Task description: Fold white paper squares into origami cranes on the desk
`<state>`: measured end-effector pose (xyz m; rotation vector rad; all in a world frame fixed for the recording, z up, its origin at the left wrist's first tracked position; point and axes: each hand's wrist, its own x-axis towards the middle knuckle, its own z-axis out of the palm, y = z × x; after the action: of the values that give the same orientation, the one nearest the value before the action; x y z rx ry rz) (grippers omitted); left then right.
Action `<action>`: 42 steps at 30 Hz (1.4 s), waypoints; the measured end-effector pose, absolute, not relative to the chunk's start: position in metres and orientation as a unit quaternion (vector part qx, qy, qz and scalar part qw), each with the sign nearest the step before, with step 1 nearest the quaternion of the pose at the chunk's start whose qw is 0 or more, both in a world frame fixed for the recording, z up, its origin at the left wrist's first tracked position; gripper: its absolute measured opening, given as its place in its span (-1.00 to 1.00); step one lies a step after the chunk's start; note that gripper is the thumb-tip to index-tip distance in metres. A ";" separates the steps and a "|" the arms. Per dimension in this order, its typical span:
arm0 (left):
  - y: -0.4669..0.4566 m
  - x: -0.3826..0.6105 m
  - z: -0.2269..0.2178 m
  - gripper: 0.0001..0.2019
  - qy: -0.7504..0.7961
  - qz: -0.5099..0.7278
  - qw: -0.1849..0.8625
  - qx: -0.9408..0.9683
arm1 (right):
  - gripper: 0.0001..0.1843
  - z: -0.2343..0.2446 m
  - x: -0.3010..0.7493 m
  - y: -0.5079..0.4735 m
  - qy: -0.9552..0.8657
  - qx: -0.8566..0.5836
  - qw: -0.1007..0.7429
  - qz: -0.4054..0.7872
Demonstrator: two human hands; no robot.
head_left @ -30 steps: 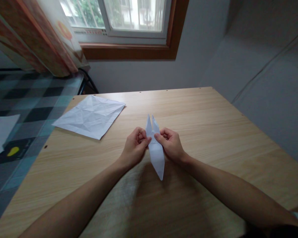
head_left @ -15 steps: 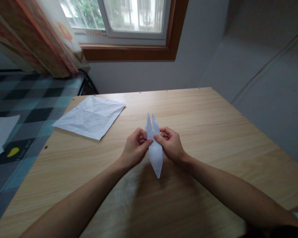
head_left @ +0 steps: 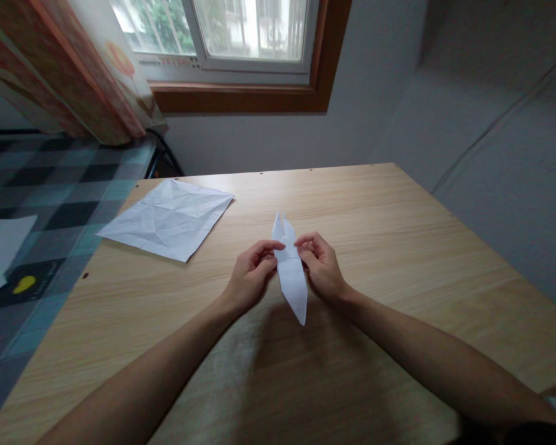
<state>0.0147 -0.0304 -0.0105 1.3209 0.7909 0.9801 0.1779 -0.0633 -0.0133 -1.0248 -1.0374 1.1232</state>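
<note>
A long narrow folded white paper [head_left: 291, 281] with two pointed tips at its far end sits between my hands above the wooden table [head_left: 398, 247]. My left hand [head_left: 250, 275] pinches its left edge with thumb and forefinger. My right hand [head_left: 322, 266] pinches the right edge the same way. Both hands grip the upper middle of the paper; its near point hangs free toward me.
A creased, unfolded white paper sheet [head_left: 167, 216] lies on the table's far left corner. A checked bedspread [head_left: 50, 204] with a white sheet [head_left: 0, 250] is left of the table. A wall and window lie beyond the far edge.
My fingers have shifted further up the folded paper and stretched out over its middle. The paper's near point has swung slightly and now sits a little higher.
</note>
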 end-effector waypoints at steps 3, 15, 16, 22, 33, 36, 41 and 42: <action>-0.029 0.014 -0.013 -0.70 0.317 0.422 0.643 0.555 | -0.88 -0.014 0.178 -0.064 -0.452 -0.455 0.600 0.478; -0.035 0.017 -0.006 -0.67 0.306 0.437 0.669 0.517 | -0.74 -0.017 0.180 -0.063 -0.424 -0.413 0.597 0.541; -0.035 0.017 -0.005 -0.67 0.308 0.439 0.668 0.516 | -0.73 -0.017 0.180 -0.063 -0.426 -0.413 0.596 0.541; -0.037 0.019 -0.001 -0.67 0.320 0.444 0.651 0.526 | -0.70 -0.017 0.181 -0.064 -0.440 -0.397 0.592 0.547; -0.034 0.017 -0.009 -0.71 0.319 0.448 0.635 0.543 | -0.86 -0.016 0.180 -0.064 -0.464 -0.421 0.593 0.506; -0.032 0.017 -0.013 -0.74 0.328 0.452 0.616 0.556 | -0.76 -0.015 0.179 -0.064 -0.454 -0.419 0.597 0.511; -0.033 0.018 -0.011 -0.75 0.351 0.453 0.594 0.565 | -0.71 -0.017 0.177 -0.064 -0.448 -0.433 0.596 0.507; -0.034 0.018 -0.010 -0.76 0.351 0.454 0.595 0.563 | -0.70 -0.018 0.177 -0.063 -0.448 -0.437 0.599 0.500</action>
<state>0.0182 -0.0336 -0.0099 1.3084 0.8150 1.0543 0.1767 -0.0634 -0.0176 -1.0126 -1.0394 1.1592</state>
